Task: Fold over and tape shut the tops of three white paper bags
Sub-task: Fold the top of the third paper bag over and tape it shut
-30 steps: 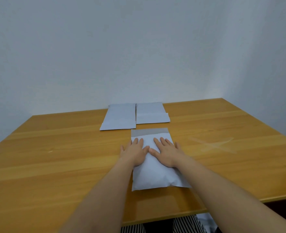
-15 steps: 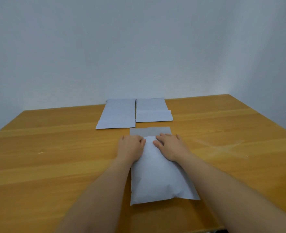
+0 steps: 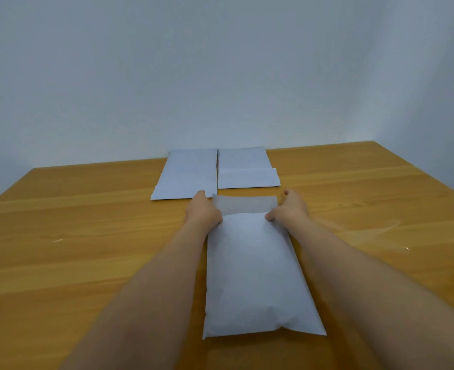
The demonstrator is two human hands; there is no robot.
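A puffy white paper bag [image 3: 249, 273] lies lengthwise in front of me on the wooden table [image 3: 87, 249]. Its grey top flap [image 3: 244, 204] points away from me and lifts a little. My left hand [image 3: 203, 210] pinches the flap's left corner. My right hand [image 3: 290, 206] grips its right corner. Beyond them two more white bags lie flat side by side: the left bag [image 3: 187, 174] and the right bag [image 3: 247, 169], which has a folded strip across it.
A faint cross of clear tape [image 3: 372, 231] is stuck to the table right of my right arm. A pale wall [image 3: 220, 76] rises behind the table's far edge. A small light speck [image 3: 58, 240] lies on the left.
My hands slid from the bag's middle up and apart to the flap's two corners and took hold of them. The view moved closer to the bags.
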